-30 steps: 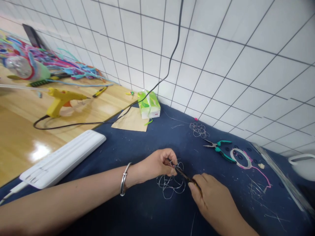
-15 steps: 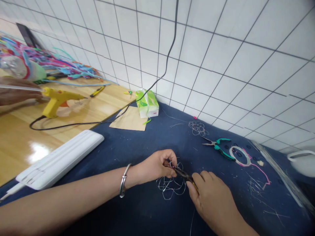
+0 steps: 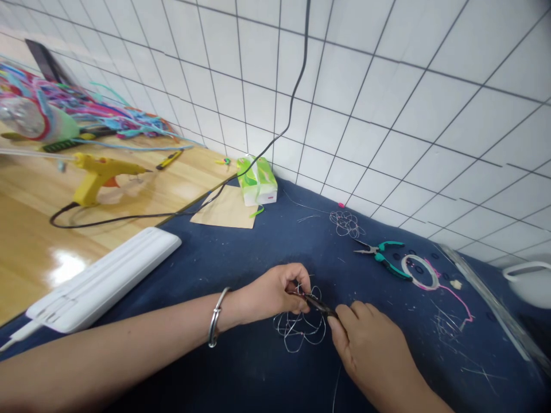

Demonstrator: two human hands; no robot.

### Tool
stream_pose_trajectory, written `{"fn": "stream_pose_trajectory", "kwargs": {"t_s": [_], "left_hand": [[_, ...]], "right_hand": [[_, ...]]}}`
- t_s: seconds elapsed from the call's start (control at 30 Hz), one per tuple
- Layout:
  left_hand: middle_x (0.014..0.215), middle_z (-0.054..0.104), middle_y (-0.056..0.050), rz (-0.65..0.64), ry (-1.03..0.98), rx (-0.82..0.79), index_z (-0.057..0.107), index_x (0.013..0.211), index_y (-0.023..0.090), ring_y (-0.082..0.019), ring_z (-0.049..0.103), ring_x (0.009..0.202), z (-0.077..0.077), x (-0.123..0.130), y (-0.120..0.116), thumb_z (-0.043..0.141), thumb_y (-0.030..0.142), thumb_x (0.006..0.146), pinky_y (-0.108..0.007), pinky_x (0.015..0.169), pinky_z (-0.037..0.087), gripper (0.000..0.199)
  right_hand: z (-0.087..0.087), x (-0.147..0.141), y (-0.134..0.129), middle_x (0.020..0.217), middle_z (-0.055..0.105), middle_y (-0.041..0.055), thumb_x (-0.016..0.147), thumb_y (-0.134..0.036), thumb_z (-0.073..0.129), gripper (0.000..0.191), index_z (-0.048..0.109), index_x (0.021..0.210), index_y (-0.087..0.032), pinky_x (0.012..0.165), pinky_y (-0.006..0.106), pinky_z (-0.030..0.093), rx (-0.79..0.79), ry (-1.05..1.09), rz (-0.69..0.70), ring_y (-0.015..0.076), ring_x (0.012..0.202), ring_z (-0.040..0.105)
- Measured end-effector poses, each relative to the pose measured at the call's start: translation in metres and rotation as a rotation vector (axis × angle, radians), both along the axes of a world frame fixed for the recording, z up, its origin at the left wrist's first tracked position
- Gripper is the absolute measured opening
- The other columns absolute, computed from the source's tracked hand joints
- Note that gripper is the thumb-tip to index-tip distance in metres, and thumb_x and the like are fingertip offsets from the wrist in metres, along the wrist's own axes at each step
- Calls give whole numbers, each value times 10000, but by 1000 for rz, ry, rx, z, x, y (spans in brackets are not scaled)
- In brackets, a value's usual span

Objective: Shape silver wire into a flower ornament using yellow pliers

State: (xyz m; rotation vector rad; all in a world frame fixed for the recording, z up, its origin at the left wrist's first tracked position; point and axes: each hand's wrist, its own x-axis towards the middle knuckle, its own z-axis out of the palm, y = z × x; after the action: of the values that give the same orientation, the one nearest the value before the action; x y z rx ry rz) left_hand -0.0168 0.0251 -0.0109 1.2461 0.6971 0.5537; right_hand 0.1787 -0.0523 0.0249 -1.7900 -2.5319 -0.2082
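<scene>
Over the dark blue desk [image 3: 224, 252], in front of the person, is an open silver wire piece [image 3: 302, 332], its upper end at the left hand [image 3: 275, 292] and its lower loops spread out beneath. Whether those loops touch the desk I cannot tell. The left fingers [image 3: 298, 271] are pinched narrow on that upper end, thumb against index finger. The right hand [image 3: 374, 344] is curled around a slim dark tool, apparently pliers [image 3: 321, 304], whose tip meets the wire right beside the left fingertips; how far its jaws are parted is too small to make out.

The wire piece should be very light, so weight hardly matters. The strand looks thin and springy: firm enough to keep its curves, yet easily bent out of shape by a squeeze across the loops. Bare metal this smooth may slip or roll between the fingers, and cut ends could prick. The best hold is probably a close pinch where strands meet, near the pliers' tip, leaving the wide loops free. A similar wire shape [image 3: 345, 223] lies farther back, near the green-handled pliers [image 3: 383, 256], and probably deforms as readily if pressed or snagged.
</scene>
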Motion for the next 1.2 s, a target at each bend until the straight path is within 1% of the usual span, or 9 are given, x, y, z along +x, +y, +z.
{"fn": "stream_pose_trajectory", "kwargs": {"t_s": [0.2,0.43,0.83,1.2], "left_hand": [[695,628,-8,-6,10,-7,504,848,166,-114,583,638,3,-1,0,627,125,698,-256,595,462,198],[684,620,-3,-12,41,14,505,839,163,-117,581,623,4,0,0,627,115,682,-252,578,456,205],[672,626,-1,-26,51,4,499,843,167,-121,593,627,3,0,-1,589,88,683,-244,574,460,199],[683,628,-2,-23,65,32,498,847,173,-120,588,621,2,0,-1,608,121,686,-243,564,456,202]], "right_hand": [[-1,0,-1,651,548,41,880,-298,353,273,586,758,-226,558,300,326,24,-29,8,200,620,512],[-1,0,-2,621,552,40,871,-276,370,271,595,731,-219,549,290,292,84,-20,36,182,583,501],[-1,0,-3,591,540,28,870,-258,366,266,559,693,-213,539,285,253,90,-24,73,165,549,478],[-2,1,-3,571,545,22,873,-257,376,264,551,682,-210,527,282,241,68,-19,96,160,528,482]]}}
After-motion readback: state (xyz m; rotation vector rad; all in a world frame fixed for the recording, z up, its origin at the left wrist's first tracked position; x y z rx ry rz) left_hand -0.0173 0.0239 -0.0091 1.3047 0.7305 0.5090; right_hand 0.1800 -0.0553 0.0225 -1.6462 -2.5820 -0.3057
